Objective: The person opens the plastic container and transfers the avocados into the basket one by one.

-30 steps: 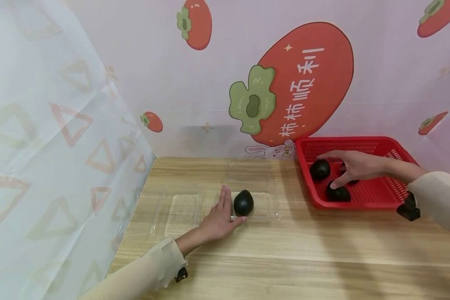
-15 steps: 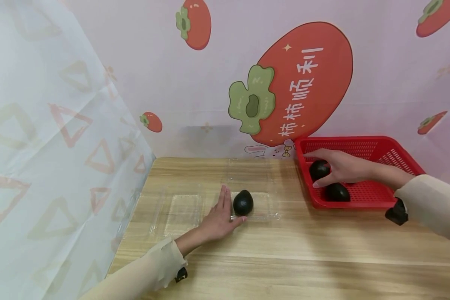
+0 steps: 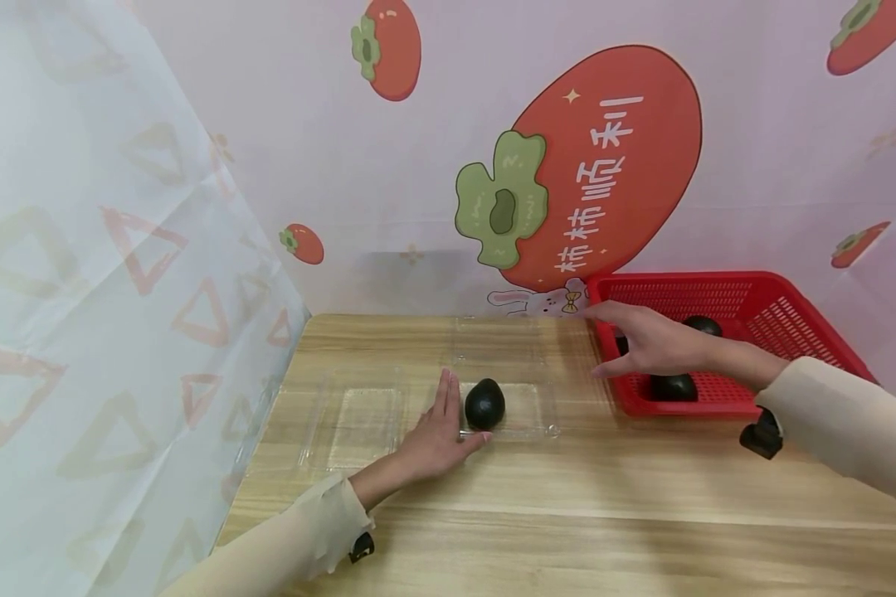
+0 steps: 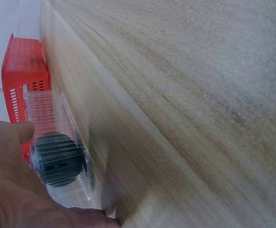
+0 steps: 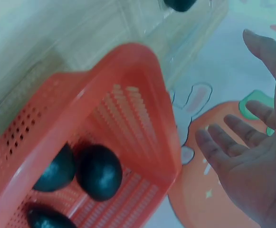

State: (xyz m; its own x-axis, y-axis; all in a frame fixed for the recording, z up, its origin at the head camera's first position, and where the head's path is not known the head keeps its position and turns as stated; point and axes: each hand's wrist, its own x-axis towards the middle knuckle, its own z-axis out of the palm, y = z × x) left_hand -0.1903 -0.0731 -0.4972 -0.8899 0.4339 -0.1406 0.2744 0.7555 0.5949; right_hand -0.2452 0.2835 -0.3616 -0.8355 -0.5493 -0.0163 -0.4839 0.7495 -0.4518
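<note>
A dark avocado [image 3: 485,404] sits in a clear plastic clamshell box [image 3: 533,419] on the table. My left hand [image 3: 435,435] rests at the box's left and near sides with fingers straight; the left wrist view shows the avocado [image 4: 59,164] through the clear wall, the thumb and fingers around that corner. My right hand [image 3: 653,338] hovers over the left rim of the red basket [image 3: 754,410], fingers spread and holding nothing. Three avocados lie in the basket, one of them [image 5: 99,172] near its end wall in the right wrist view.
Another clear plastic box [image 3: 362,423] lies to the left of my left hand. The raised lid [image 3: 496,338] of the box with the avocado extends toward the back. A printed cloth wall [image 3: 388,199] closes off the rear of the wooden table [image 3: 538,531].
My right hand has moved left from deep over the basket to its left rim, carrying nothing. The left hand and the avocado beside it have stayed put.
</note>
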